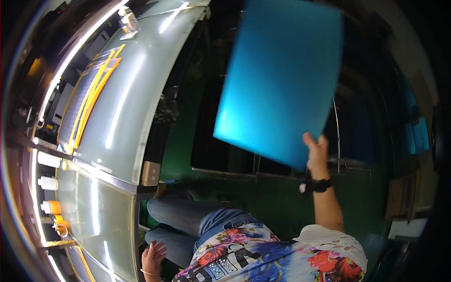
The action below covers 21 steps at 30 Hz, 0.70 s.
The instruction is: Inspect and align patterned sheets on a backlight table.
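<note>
A large blue sheet (282,84) with a metallic sheen is held out to the right over the floor. My right hand (317,152) pinches its near right corner, thumb on the upper face and the other fingers partly hidden behind the edge. A black band circles that wrist. Down at the lower left, my left hand (153,257) is empty, fingers apart, beside my knee and close to the table's edge. It touches nothing that I can make out.
A long glass-topped table (127,103) runs along the left. On it lie yellow-edged dark panels (91,94) and a bottle (128,21). White and orange bottles (48,183) line its far side. A socket box (151,174) sits at the table's edge. Dark racks stand beyond the sheet.
</note>
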Each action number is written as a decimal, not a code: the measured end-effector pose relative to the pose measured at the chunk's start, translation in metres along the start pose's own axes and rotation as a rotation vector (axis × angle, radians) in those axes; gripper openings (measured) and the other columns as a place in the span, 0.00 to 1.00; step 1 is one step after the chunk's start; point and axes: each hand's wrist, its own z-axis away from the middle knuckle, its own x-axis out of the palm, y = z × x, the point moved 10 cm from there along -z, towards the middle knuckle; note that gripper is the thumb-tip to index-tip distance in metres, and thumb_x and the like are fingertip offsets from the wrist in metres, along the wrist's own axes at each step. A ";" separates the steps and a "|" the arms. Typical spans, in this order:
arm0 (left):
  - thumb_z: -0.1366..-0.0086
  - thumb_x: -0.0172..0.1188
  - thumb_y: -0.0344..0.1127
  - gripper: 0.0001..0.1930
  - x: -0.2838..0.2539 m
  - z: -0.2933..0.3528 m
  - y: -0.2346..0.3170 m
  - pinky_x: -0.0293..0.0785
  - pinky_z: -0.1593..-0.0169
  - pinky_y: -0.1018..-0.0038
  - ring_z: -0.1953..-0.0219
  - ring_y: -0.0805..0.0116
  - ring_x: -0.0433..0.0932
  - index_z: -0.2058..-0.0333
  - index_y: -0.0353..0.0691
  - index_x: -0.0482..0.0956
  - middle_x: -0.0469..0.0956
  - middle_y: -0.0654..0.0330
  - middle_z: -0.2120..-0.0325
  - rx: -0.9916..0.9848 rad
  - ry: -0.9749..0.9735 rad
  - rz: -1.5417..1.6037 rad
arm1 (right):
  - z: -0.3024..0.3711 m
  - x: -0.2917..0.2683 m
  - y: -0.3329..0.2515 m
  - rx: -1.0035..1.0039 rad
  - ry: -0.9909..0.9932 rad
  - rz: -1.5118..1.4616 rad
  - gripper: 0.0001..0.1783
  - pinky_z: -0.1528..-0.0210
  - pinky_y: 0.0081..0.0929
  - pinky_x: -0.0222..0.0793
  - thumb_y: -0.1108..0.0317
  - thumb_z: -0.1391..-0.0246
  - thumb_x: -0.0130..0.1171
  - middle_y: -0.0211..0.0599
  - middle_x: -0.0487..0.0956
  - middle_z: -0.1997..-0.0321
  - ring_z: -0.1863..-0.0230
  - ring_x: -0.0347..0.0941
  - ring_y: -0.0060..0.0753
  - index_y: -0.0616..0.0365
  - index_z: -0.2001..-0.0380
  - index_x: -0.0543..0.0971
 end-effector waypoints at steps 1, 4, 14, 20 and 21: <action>0.35 0.48 0.43 0.20 -0.003 -0.002 -0.015 0.76 0.61 0.64 0.59 0.55 0.77 0.52 0.33 0.68 0.74 0.50 0.55 -0.022 -0.014 0.159 | -0.008 -0.044 -0.006 -0.089 0.105 0.180 0.12 0.61 0.25 0.66 0.66 0.48 0.57 0.32 0.78 0.66 0.67 0.70 0.21 0.64 0.63 0.76; 0.35 0.44 0.40 0.20 -0.047 -0.013 -0.037 0.70 0.50 0.57 0.50 0.48 0.70 0.50 0.31 0.64 0.71 0.45 0.52 0.084 0.220 0.864 | -0.013 -0.125 -0.003 -0.338 0.370 0.745 0.16 0.62 0.29 0.68 0.65 0.45 0.53 0.47 0.79 0.66 0.66 0.75 0.36 0.69 0.61 0.74; 0.39 0.41 0.32 0.22 -0.154 -0.025 -0.032 0.71 0.84 0.77 0.85 0.63 0.72 0.46 0.32 0.63 0.70 0.51 0.51 0.036 -0.393 0.844 | 0.020 -0.215 0.191 0.201 0.434 1.032 0.18 0.59 0.44 0.66 0.65 0.48 0.53 0.62 0.76 0.67 0.62 0.73 0.60 0.71 0.59 0.74; 0.42 0.42 0.33 0.22 -0.216 -0.044 -0.038 0.57 0.93 0.80 0.94 0.68 0.61 0.49 0.35 0.67 0.72 0.50 0.54 0.002 -0.312 0.816 | 0.034 -0.210 0.257 0.239 0.416 0.961 0.17 0.60 0.48 0.66 0.66 0.48 0.53 0.62 0.75 0.69 0.65 0.72 0.62 0.72 0.63 0.74; 0.43 0.43 0.33 0.22 -0.226 -0.046 -0.039 0.58 0.93 0.80 0.93 0.67 0.63 0.50 0.34 0.68 0.72 0.49 0.55 0.041 -0.247 0.794 | 0.034 -0.206 0.268 0.278 0.380 0.972 0.17 0.60 0.48 0.66 0.66 0.48 0.53 0.62 0.75 0.69 0.64 0.72 0.62 0.72 0.62 0.73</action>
